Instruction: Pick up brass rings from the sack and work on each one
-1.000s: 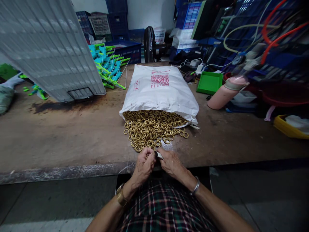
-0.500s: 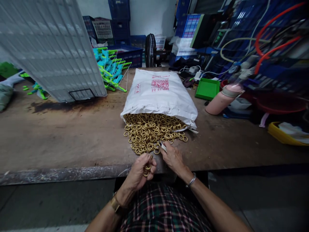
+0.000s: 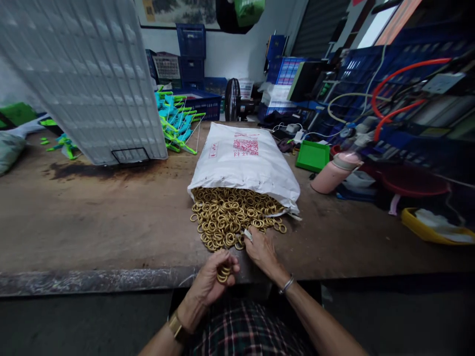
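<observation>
A white sack (image 3: 245, 163) with red print lies on the brown table, its open mouth facing me. Gold rings (image 3: 226, 217) spill from it in a heap towards the table's front edge. Just in front of the heap, my left hand (image 3: 217, 277) is curled around several gold rings. My right hand (image 3: 261, 249) touches the right front of the heap, its fingers bent down at the rings. Something pale is wrapped at a finger of that hand; its fingertips are partly hidden, and what they grip cannot be made out.
A tall ribbed translucent panel (image 3: 107, 89) stands at the left, beside green and blue plastic parts (image 3: 178, 121). To the right are a green tray (image 3: 312, 155), a pink bottle (image 3: 336, 172) and a yellow basket (image 3: 438, 230). A black fan (image 3: 232, 99) is behind the sack.
The view has tilted up, so the scene sits lower. My left hand has opened slightly around its rings, and my right hand has moved a little at the heap's edge.
</observation>
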The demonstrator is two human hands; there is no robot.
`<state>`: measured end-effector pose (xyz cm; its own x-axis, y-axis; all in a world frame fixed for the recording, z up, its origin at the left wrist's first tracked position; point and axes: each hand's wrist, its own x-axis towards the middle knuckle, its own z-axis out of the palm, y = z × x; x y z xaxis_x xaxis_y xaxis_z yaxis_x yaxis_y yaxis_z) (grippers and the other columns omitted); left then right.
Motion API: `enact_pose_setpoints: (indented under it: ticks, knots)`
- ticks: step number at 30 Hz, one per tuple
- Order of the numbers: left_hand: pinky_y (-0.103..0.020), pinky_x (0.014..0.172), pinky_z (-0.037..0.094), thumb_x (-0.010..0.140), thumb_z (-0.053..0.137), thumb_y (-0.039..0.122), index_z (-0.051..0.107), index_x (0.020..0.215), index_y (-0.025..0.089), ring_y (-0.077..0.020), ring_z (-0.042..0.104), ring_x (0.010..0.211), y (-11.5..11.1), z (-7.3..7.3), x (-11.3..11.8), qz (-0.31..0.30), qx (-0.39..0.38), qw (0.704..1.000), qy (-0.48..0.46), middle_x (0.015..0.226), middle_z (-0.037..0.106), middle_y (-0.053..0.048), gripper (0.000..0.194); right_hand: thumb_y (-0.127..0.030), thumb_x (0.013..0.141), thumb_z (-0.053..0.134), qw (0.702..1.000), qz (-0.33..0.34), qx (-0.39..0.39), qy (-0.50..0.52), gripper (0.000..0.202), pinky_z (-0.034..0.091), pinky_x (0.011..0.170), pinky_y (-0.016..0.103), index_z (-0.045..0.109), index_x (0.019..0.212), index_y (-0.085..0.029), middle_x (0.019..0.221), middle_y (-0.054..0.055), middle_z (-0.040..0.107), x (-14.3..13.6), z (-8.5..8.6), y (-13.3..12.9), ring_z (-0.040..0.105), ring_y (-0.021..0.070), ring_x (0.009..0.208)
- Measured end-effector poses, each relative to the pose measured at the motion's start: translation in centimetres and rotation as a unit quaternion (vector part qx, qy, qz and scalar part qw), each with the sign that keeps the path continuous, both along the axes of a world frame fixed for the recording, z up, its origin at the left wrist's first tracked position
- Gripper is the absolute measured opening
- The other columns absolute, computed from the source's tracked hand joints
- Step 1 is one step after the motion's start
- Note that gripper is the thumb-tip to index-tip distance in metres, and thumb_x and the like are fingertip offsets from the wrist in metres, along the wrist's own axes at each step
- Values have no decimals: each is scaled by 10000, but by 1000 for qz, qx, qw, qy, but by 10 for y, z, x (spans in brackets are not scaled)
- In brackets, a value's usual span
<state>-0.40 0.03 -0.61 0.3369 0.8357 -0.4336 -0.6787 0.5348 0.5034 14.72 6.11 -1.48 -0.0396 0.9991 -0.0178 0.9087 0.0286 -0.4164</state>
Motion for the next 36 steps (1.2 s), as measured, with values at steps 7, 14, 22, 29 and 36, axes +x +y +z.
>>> enact_pose_setpoints:
  ticks: [7, 14, 22, 29, 36]
  knots:
    - [-134, 355, 295, 693, 639, 424, 476, 682, 162, -48, 420, 439, 10, 2, 10, 0, 98, 981, 168, 563, 484, 47, 309, -265, 795, 387, 989, -2, 16, 145, 166, 258, 501, 222, 415, 643, -204, 546, -42, 410, 11, 1, 2, 374, 109, 508]
    - [-154, 346, 297, 730, 547, 500, 522, 852, 169, -60, 389, 384, 28, 10, 18, -21, 159, 921, 354, 499, 445, 72, 355, -287, 823, 391, 976, 84, 50, 196, 171, 328, 565, 223, 486, 719, -191, 623, -17, 483, 13, 10, -3, 428, 112, 574]
    - [-161, 361, 261, 730, 566, 474, 525, 723, 161, -49, 345, 370, 36, 5, 22, -15, 164, 918, 360, 460, 427, 74, 316, -297, 778, 452, 948, 43, 14, 316, 151, 359, 579, 219, 529, 719, -182, 644, -18, 529, 4, 8, -3, 448, 106, 596]
    - [-147, 350, 250, 699, 594, 501, 523, 770, 162, -33, 358, 394, 37, -5, 25, 42, 125, 947, 293, 584, 510, 50, 354, -296, 750, 456, 918, 17, -55, 393, 168, 405, 660, 242, 573, 759, -175, 707, -8, 576, 0, -3, -6, 495, 122, 674]
    - [-152, 349, 267, 700, 588, 497, 529, 786, 163, -35, 372, 381, 35, -5, 29, 23, 129, 936, 326, 578, 521, 50, 350, -310, 804, 425, 926, 41, -28, 374, 197, 378, 596, 224, 541, 719, -176, 640, -15, 543, 1, -5, -7, 460, 107, 605]
